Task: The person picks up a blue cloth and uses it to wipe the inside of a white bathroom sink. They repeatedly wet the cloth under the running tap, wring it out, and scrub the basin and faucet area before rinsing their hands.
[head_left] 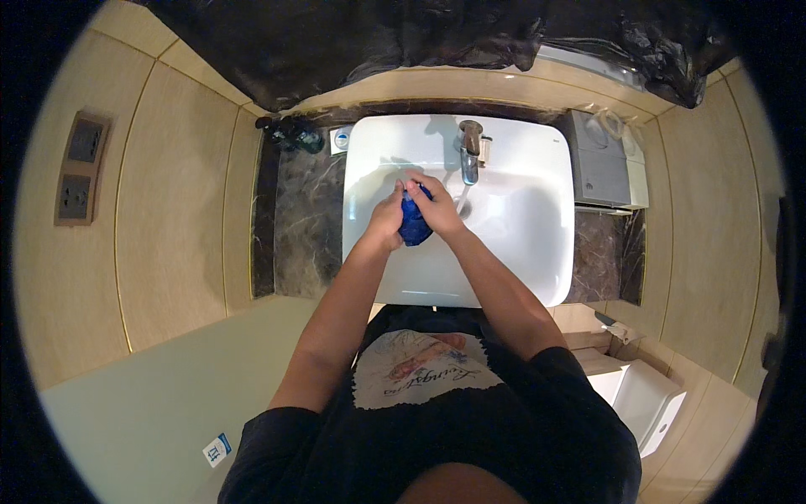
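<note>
Over the left part of a white sink [520,244] I hold a crumpled, dark blue bundle that looks like cloth [415,223]. My left hand [388,217] is wrapped round its left side. From the right, my right hand [440,207] grips its upper part, and the fingers of both hands meet near its top. A small pale patch shows between the fingers; I cannot make out what it is. A metal faucet [469,151] stands at the sink's back, just beyond and right of my hands. Whether water runs from it I cannot tell.
Dark marbled counter [309,218] surrounds the sink. At its back left are dark bottles [294,134] and a small white box [339,140]. A grey box [598,160] stands on the right. A white toilet [646,403] is at the lower right, and black plastic sheeting [353,42] hangs behind.
</note>
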Available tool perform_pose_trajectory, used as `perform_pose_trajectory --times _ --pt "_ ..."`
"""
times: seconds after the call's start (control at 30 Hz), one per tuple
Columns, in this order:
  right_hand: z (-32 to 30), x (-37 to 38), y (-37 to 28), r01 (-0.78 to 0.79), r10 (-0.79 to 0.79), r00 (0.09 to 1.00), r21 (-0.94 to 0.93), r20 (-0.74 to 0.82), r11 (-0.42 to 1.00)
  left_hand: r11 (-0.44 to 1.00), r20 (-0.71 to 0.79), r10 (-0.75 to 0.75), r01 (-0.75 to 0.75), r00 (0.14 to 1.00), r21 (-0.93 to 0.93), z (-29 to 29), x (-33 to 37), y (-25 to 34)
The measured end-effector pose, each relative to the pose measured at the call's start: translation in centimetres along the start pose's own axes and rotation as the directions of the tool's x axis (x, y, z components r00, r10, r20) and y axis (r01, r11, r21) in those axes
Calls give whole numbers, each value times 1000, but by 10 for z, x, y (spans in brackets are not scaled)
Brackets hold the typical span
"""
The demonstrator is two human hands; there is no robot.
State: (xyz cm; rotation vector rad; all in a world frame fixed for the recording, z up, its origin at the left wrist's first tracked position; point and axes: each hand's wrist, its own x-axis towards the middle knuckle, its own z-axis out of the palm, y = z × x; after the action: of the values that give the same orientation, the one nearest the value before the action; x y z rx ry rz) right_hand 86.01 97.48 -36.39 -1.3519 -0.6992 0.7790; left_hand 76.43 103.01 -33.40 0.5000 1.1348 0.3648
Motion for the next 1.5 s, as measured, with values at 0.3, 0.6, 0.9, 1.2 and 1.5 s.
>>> perform_pose_trajectory --times 0.3,0.6,0.9,1.2,1.5 --pt "37 -53 -47 405 -379 912 -474 155 781 935 380 90 53 921 -350 -78 58 -29" --pt "34 -26 -15 412 -447 888 -612 106 675 980 245 58 -9 968 -199 -54 62 -33" --pt "-4 -1 -31 141 -202 979 -690 -8 710 995 88 -1 11 996 -103 -17 20 -16" --pt "-18 -5 -39 -511 489 834 24 256 859 959 543 -30 177 839 -221 -45 20 -13" --pt "-31 -13 -11 -178 176 984 -255 -29 950 955 476 -107 223 873 -194 -25 -14 2"
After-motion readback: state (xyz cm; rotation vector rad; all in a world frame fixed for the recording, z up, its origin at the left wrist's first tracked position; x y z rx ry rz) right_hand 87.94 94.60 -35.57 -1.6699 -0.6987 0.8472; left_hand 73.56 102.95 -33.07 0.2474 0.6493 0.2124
